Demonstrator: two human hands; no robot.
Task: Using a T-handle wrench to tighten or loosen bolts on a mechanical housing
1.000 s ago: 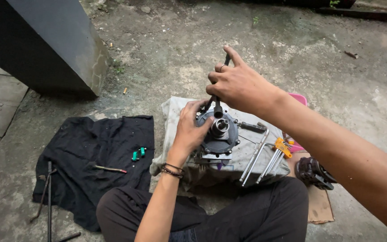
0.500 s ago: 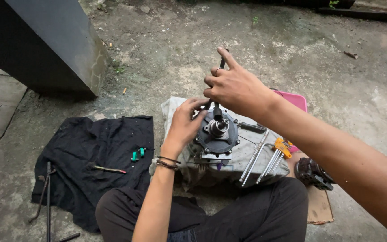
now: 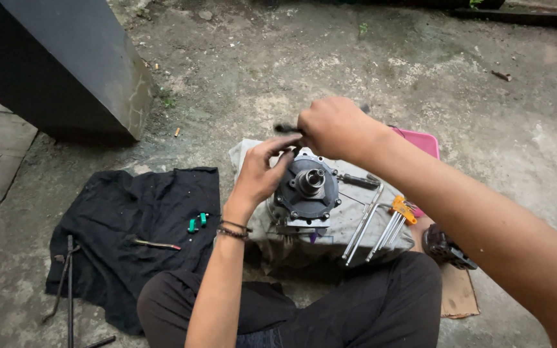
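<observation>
Round grey metal housing (image 3: 307,190), shaft stub at centre, bolts around its rim: sitting on a pale cloth (image 3: 246,154) on the concrete, just beyond the person's crossed legs.

Left hand (image 3: 262,174): resting against the housing's left edge, fingers spread and curling over its upper rim, gripping nothing.

Right hand (image 3: 336,127): hovering just above the housing's far rim, fist clenching around a dark slim tool (image 3: 286,128) whose end is sticking out leftward.

Hex key set (image 3: 381,222), orange holder: lying right of the housing on the cloth.

Pink tray (image 3: 420,140): lying beyond the housing, to its right.

Black rag (image 3: 136,225): spreading left of the housing, carrying two small green pieces (image 3: 196,222).
</observation>
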